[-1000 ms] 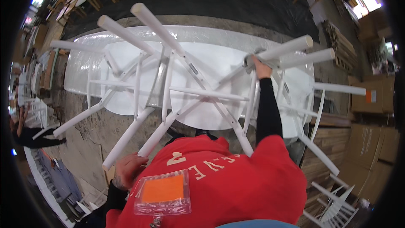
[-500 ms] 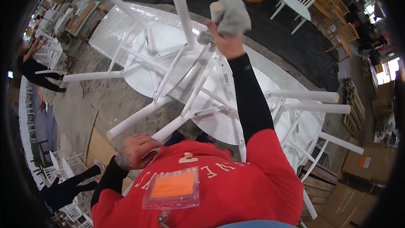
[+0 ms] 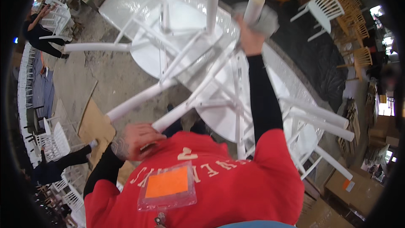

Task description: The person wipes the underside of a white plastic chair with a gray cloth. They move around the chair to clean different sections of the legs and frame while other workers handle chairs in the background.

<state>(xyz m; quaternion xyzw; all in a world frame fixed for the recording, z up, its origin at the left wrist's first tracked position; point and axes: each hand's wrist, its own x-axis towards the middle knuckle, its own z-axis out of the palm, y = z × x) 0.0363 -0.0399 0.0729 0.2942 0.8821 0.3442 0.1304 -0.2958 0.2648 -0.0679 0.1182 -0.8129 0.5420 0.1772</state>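
- a long table point(image 3: 120, 2) wrapped in clear plastic film is taken as landmark; on it, an upturned white furniture frame point(image 3: 217, 120) with a round top is set, legs uppermost.
- above the table's far edge, a soft grey cloth point(image 3: 270, 19) is held by the right hand point(image 3: 251, 40) against a smooth, round white leg point(image 3: 255, 8); the fingers are partly hidden and blurred.
- off the table's near side, the left hand point(image 3: 143, 141) is held with fingers bent, beside a second white leg point(image 3: 173, 116); whether it is touched cannot be told.
- the frame is judged stiff, fairly light, slippery and easily scuffed; it is best gripped where leg and brace are joined.
- the first leg's long axis is pointed up and away from the table; the second is slanted outward, toward the left hand.
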